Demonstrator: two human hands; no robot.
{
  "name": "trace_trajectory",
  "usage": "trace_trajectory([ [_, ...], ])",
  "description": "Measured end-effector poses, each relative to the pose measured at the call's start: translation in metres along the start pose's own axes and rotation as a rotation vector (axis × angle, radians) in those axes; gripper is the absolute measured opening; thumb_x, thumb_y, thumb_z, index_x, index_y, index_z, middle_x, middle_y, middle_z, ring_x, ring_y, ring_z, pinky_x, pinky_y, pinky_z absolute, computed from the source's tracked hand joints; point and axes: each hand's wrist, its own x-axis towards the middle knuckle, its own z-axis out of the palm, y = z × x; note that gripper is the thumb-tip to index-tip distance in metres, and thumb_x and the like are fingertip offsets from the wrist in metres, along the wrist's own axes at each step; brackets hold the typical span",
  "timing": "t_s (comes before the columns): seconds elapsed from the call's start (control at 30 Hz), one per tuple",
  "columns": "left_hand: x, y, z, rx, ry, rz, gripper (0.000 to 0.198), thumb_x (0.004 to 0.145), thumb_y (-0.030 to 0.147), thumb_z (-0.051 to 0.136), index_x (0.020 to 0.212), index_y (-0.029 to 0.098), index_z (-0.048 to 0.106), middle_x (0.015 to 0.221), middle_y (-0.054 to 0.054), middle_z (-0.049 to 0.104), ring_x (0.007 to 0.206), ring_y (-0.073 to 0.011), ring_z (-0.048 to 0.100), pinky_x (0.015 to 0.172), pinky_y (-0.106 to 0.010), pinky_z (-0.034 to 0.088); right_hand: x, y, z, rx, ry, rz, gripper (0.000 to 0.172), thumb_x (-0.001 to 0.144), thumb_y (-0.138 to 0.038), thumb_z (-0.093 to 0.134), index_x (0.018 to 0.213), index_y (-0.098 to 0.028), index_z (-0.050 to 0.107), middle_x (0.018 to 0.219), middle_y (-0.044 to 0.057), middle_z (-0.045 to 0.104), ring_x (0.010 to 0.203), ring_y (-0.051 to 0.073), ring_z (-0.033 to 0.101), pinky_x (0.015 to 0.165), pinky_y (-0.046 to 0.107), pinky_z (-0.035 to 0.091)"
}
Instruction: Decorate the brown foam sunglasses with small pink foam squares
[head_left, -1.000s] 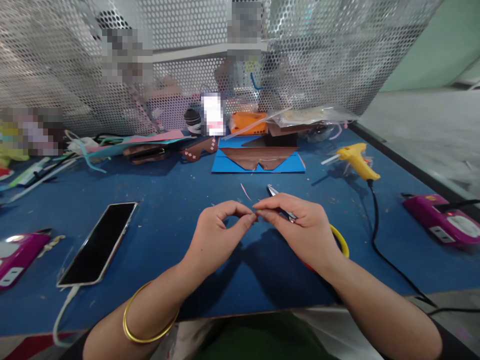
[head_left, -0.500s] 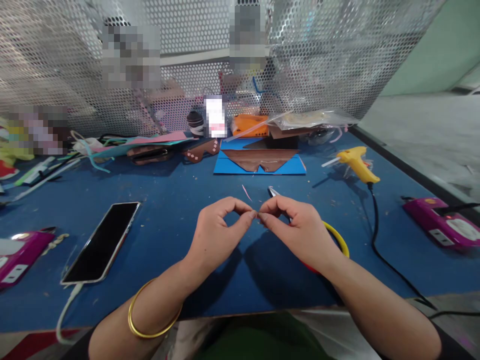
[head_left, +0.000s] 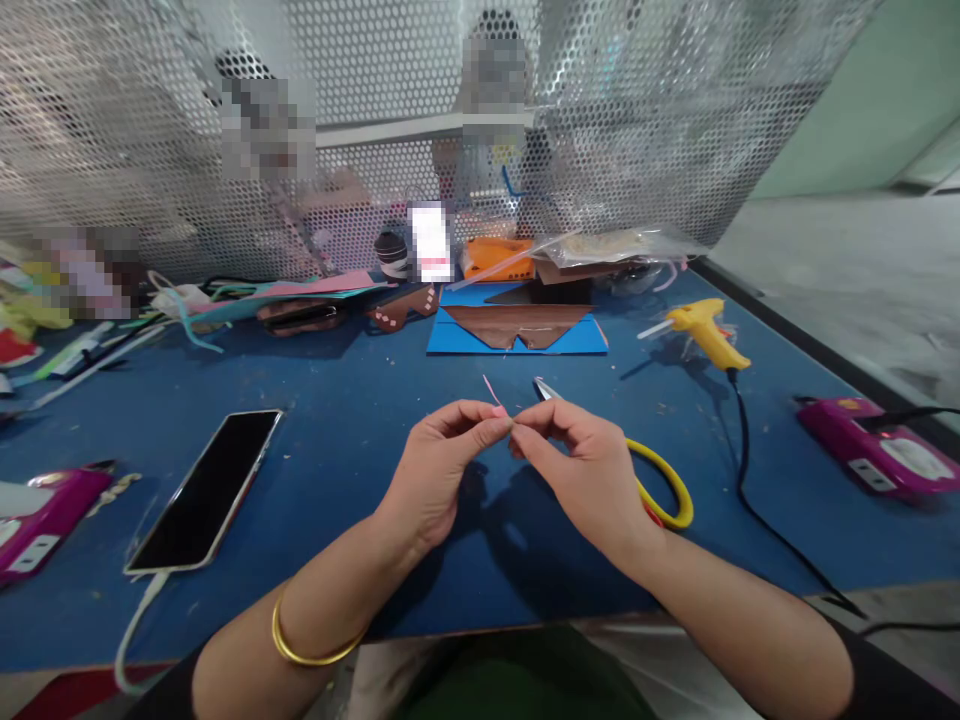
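My left hand (head_left: 442, 465) and my right hand (head_left: 592, 470) meet fingertip to fingertip above the blue table (head_left: 315, 520). Each pinches thumb against forefinger; what lies between the tips is too small to name, though a bit of pink shows at my left fingertips. Just beyond them lies a thin pink strip (head_left: 490, 388). Scissors with yellow handles (head_left: 679, 492) rest partly under my right hand. Farther back, a brown mask-like piece (head_left: 517, 324) lies on a blue sheet (head_left: 442, 338).
A black-screened phone (head_left: 206, 490) with a white cable lies at the left. On the right are a yellow glue gun (head_left: 711, 333) and a purple power strip (head_left: 877, 445). Perforated metal (head_left: 390, 90) rises behind the table, with an orange item (head_left: 495, 258) before it.
Both hands have turned slightly, their fingertips still together. Pink now shows at my left fingertips, and more of the yellow scissor handle is visible beside my right hand.
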Motion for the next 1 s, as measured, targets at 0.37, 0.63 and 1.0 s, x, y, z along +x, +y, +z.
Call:
trace_trajectory([
  [0.37,0.003,-0.001,-0.004,-0.281,-0.058,-0.221,0.020,0.065,0.023,0.087,0.075,0.017,0.071,0.078,0.002,0.070,0.077,-0.0099,0.065,0.079,-0.023,0.052,0.001,0.001,-0.006,-0.147,-0.068,-0.176,0.012,0.088,-0.026,0.059,0.090,-0.022,0.070,0.087,0.001,0.074,0.080,0.015,0.067,0.076,0.029,0.052],
  [0.63,0.003,0.008,-0.010,-0.289,-0.128,-0.268,0.021,0.069,0.023,0.085,0.075,0.017,0.067,0.072,0.002,0.071,0.062,-0.0096,0.066,0.069,-0.025,0.056,-0.020,0.029,-0.089,-1.041,-0.232,-0.114,0.031,0.084,-0.028,0.052,0.112,-0.017,0.062,0.100,0.011,0.066,0.085,0.027,0.066,0.069,0.038,0.049],
  [1.0,-0.001,0.008,-0.011,-0.272,-0.285,-0.276,0.029,0.063,0.027,0.089,0.078,0.017,0.067,0.064,0.005,0.064,0.058,-0.0071,0.063,0.067,-0.022,0.055,-0.017,0.036,-0.081,-1.235,-0.341,-0.017,0.060,0.069,-0.008,0.052,0.129,-0.009,0.054,0.097,0.017,0.068,0.076,0.027,0.067,0.064,0.034,0.044],
])
